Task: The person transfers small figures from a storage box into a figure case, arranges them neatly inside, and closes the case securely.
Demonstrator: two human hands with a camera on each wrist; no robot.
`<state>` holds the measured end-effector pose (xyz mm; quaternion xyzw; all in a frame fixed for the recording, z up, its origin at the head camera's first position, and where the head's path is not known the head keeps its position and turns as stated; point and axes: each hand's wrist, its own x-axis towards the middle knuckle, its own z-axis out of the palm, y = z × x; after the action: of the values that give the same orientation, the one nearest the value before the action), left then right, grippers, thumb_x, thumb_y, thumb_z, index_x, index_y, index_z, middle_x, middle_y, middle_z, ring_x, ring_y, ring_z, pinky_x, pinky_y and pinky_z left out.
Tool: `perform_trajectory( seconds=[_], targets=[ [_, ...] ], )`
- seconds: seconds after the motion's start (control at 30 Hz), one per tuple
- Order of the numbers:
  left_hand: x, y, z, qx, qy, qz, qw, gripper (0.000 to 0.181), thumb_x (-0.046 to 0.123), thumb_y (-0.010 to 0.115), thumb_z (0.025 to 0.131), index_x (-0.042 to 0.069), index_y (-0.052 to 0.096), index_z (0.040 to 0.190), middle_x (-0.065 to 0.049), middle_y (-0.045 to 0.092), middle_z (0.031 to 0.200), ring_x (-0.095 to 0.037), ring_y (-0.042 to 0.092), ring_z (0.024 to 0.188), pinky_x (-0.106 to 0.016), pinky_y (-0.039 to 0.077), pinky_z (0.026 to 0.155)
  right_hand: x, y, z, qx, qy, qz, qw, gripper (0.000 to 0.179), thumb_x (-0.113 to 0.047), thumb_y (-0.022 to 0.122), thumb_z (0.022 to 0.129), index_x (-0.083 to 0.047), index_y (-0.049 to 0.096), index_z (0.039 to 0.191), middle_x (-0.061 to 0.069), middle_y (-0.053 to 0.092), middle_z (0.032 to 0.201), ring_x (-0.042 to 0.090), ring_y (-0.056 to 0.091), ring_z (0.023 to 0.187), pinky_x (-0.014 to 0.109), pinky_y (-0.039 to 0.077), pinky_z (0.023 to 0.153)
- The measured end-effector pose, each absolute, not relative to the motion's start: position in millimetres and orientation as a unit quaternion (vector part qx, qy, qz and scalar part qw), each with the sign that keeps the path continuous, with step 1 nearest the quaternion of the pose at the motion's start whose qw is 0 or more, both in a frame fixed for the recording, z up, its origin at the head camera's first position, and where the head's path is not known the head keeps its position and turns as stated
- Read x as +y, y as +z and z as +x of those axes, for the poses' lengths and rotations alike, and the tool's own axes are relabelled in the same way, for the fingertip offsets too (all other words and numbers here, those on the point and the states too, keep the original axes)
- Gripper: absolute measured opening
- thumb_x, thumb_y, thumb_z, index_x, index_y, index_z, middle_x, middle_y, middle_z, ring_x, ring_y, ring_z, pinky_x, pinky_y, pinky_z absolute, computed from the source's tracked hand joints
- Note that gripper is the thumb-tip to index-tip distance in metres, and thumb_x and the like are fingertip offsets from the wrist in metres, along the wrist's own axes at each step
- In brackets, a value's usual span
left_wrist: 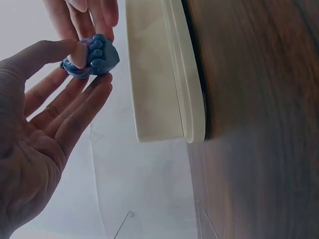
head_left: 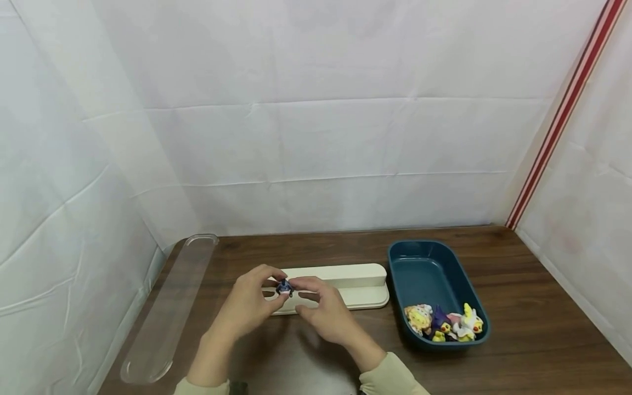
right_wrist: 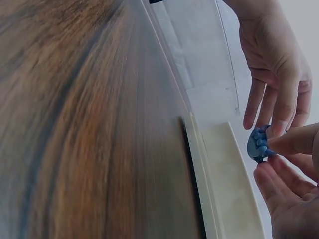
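Two bare hands meet over a brown wooden table [head_left: 523, 307], a small dark blue toy figure [head_left: 283, 288] between them. The left hand [head_left: 250, 299] pinches the toy narrowly, thumb on one side and fingers on the other. The right hand [head_left: 323, 307] reaches in from the other side, fingers extended and index fingertip at the toy, its thumb apart from the index finger; whether it bears any of the toy's weight I cannot tell. The toy is held up above a long cream stepped stand [head_left: 362, 297]. To the right, just beside the stand, sits a dark teal tray [head_left: 417, 274], with several colourful toy figures [head_left: 441, 323] grouped at its near end. Along the table's left edge lies a long clear cover [head_left: 170, 312]. White cloth [head_left: 340, 137] hangs behind, a red stripe [head_left: 563, 118] running down at right.
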<state>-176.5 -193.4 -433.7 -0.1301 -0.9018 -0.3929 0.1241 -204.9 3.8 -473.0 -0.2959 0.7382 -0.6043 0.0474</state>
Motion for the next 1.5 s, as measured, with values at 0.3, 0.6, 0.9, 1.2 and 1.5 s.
perform_trajectory(
  seconds=[0.3, 0.6, 0.9, 1.2, 1.5],
  targets=[
    [-202.1, -430.2, -174.9, -0.916, -0.380, -0.103, 0.083, 0.030, 0.006, 0.085, 0.083, 0.011, 0.070, 0.109, -0.002, 0.070, 0.109, -0.025, 0.076, 0.098, -0.034, 0.064, 0.081, -7.3, -479.8, -202.8, 0.747, -0.596, -0.286, 0.062, 0.048, 0.008, 0.064, 0.092, -0.010, 0.068, 0.136, 0.006, 0.062, 0.134, 0.025, 0.060, 0.129, 0.039, 0.054, 0.108],
    [-205.7, -428.5, -174.4, -0.936, -0.334, -0.088, 0.070, 0.029, 0.006, 0.088, 0.080, 0.015, 0.070, 0.102, -0.001, 0.071, 0.108, -0.024, 0.077, 0.097, -0.037, 0.064, 0.079, -15.6, -486.2, -200.3, 0.748, -0.588, -0.294, 0.089, 0.050, 0.008, 0.062, 0.093, -0.006, 0.062, 0.142, 0.008, 0.058, 0.138, 0.026, 0.061, 0.128, 0.033, 0.055, 0.105],
    [-208.3, -431.6, -175.6, -0.946, -0.309, -0.075, 0.057, 0.030, 0.005, 0.089, 0.079, 0.013, 0.070, 0.100, -0.002, 0.071, 0.104, -0.021, 0.077, 0.095, -0.036, 0.062, 0.076, -21.3, -492.2, -198.0, 0.755, -0.575, -0.298, 0.104, 0.055, 0.009, 0.062, 0.091, -0.004, 0.059, 0.144, 0.006, 0.057, 0.137, 0.026, 0.060, 0.130, 0.032, 0.054, 0.107],
    [-212.5, -435.8, -176.5, -0.955, -0.286, -0.060, 0.048, 0.031, 0.002, 0.087, 0.078, 0.013, 0.070, 0.101, -0.003, 0.071, 0.102, -0.021, 0.074, 0.094, -0.037, 0.060, 0.073, -24.5, -495.3, -197.2, 0.756, -0.556, -0.320, 0.125, 0.063, 0.013, 0.059, 0.088, -0.003, 0.053, 0.149, 0.005, 0.053, 0.143, 0.025, 0.055, 0.137, 0.033, 0.049, 0.113],
    [-215.7, -437.6, -176.2, -0.959, -0.278, -0.049, 0.041, 0.030, 0.002, 0.087, 0.078, 0.013, 0.069, 0.100, -0.003, 0.070, 0.101, -0.021, 0.072, 0.092, -0.039, 0.060, 0.077, -27.9, -494.9, -196.6, 0.761, -0.542, -0.326, 0.141, 0.066, 0.011, 0.058, 0.087, -0.001, 0.050, 0.151, 0.008, 0.049, 0.148, 0.025, 0.052, 0.141, 0.030, 0.047, 0.115]
  ],
)
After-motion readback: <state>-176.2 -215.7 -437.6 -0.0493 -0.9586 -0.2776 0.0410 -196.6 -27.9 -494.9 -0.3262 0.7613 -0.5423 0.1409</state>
